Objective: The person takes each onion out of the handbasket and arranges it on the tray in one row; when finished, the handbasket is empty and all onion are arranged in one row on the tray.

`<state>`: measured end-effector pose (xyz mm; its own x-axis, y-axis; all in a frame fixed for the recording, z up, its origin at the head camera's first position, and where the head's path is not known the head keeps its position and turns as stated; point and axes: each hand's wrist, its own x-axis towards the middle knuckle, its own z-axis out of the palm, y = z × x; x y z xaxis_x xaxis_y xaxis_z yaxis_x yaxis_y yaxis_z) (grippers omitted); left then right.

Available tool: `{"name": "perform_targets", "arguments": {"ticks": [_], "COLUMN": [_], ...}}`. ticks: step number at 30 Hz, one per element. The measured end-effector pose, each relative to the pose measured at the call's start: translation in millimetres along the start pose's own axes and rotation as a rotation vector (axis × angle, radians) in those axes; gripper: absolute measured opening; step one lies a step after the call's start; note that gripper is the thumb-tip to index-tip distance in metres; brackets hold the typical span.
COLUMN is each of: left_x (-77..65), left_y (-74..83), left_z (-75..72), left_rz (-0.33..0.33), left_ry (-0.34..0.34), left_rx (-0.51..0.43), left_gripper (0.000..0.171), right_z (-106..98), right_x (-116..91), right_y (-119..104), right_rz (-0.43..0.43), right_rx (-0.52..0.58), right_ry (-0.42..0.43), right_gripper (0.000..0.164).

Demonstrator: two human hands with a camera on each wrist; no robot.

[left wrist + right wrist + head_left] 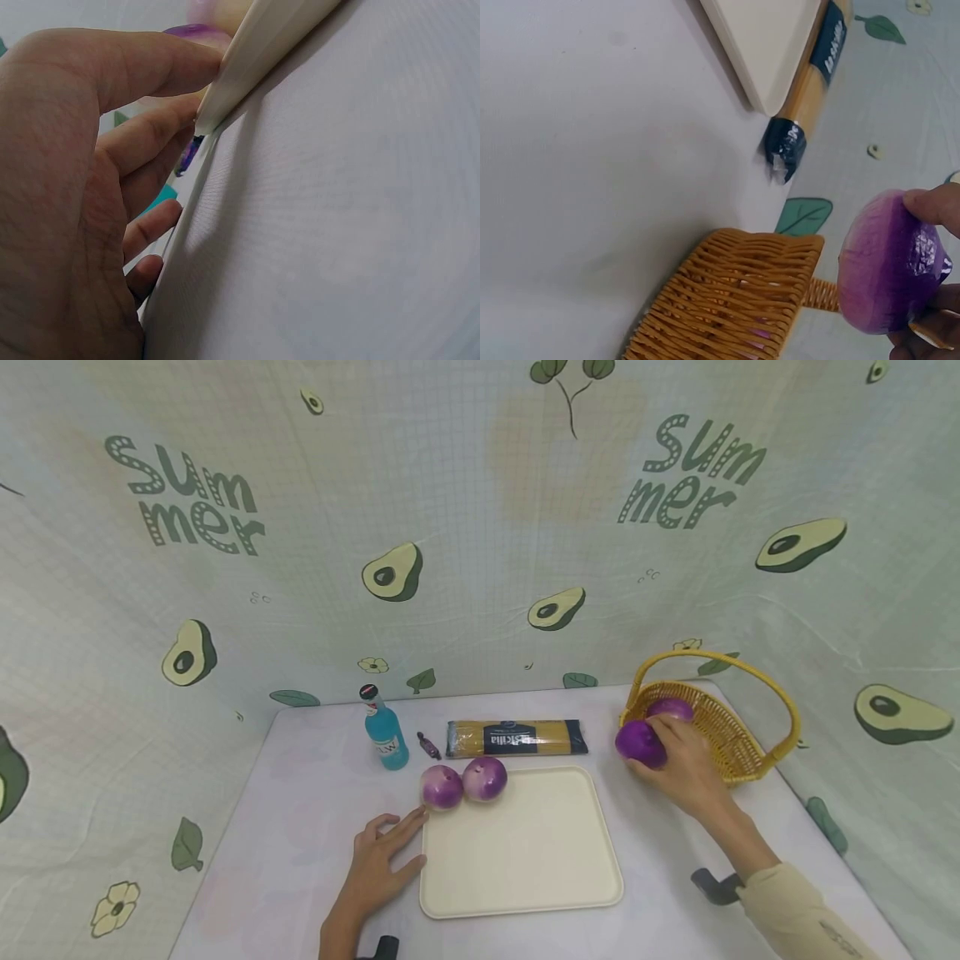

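Head view shows the right hand (686, 768) pinching a glossy purple, round onion (637, 745) between thumb and fingers at the left rim of a yellow-brown woven wicker basket (727, 727), which holds a second purple onion (675, 707). The left hand (375, 868) has its fingers spread, fingertips touching the left edge of a cream rectangular tray (525, 860). A loosened pinch could let the smooth held onion slip and roll, while too hard a left-hand push could shift the tray and unsettle the pale-and-purple onion pair (485, 779) at its far left corner.
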<state>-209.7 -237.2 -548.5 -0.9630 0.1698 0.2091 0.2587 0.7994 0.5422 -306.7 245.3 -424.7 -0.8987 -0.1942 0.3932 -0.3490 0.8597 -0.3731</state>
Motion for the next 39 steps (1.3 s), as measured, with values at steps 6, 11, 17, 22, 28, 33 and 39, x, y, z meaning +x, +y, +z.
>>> {"name": "perform_targets", "arguments": {"ticks": [6, 11, 17, 22, 28, 33, 39], "left_x": [-0.2, -0.1, 0.2, 0.4, 0.1, 0.0, -0.7], "left_y": [-1.2, -1.8, -2.0, -1.3, 0.2, 0.8, -0.3], "left_z": [0.8, 1.1, 1.1, 0.6, -0.5, -1.7, -0.9], "left_rz": [0.003, 0.002, 0.005, 0.007, 0.015, 0.035, 0.056], "left_ry": [-0.002, 0.000, 0.003, 0.008, 0.013, 0.022, 0.035], "left_rx": [0.009, 0.011, 0.014, 0.012, 0.023, 0.025, 0.019], "left_gripper": [0.062, 0.062, 0.063, 0.063, 0.062, 0.063, 0.062], "right_z": [1.8, 5.0, 9.3, 10.9, 13.9, 17.5, 22.0], "right_x": [0.0, 0.0, -0.4, -0.6, -1.0, -1.3, -0.9], "right_y": [-3.5, -5.3, -6.7, -9.6, -12.3, -15.2, -18.6], "right_rz": [-0.009, -0.009, -0.029, -0.052, -0.072, -0.093, -0.111], "right_rx": [0.008, 0.008, 0.014, 0.019, 0.021, 0.026, 0.033], "right_ry": [0.004, -0.014, -0.011, -0.004, -0.003, 0.006, 0.013], "right_gripper": [0.068, 0.068, 0.069, 0.070, 0.070, 0.071, 0.072]}}
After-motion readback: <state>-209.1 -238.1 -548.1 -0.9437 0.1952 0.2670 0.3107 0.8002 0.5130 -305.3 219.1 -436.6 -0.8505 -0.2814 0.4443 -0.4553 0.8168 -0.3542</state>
